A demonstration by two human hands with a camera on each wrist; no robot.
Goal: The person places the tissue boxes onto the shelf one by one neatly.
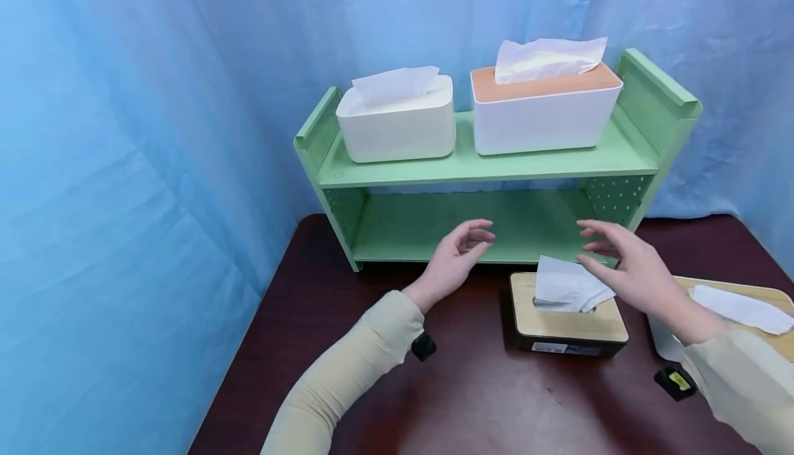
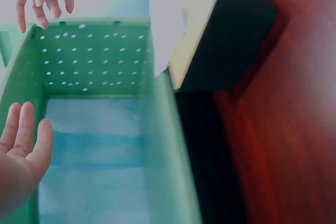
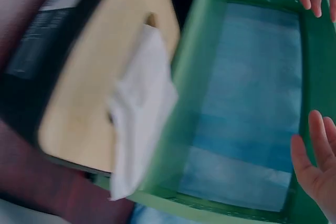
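Note:
My left hand [image 1: 455, 255] hovers before the lower shelf, its fingers loosely bent with nothing in them. Over the right part of a black tissue box [image 1: 521, 303] with a light wood top, my right hand [image 1: 633, 269] hangs in the air, also holding nothing. White tissue [image 1: 567, 286] sticks out of that box's slot, close under the right fingers. Behind both hands stands a green two-tier shelf [image 1: 490, 174]. On its upper tier sit a white tissue box [image 1: 400, 134] at left and a white one with a tan lid [image 1: 540, 124] at right.
Partly behind the right forearm, another tissue box with a wood top [image 1: 775, 298] lies at the right of the dark red table [image 1: 471, 386]. Blue curtains [image 1: 155, 131] hang behind the shelf and at the left. Raised side panels [image 1: 664, 89] bound the upper tier.

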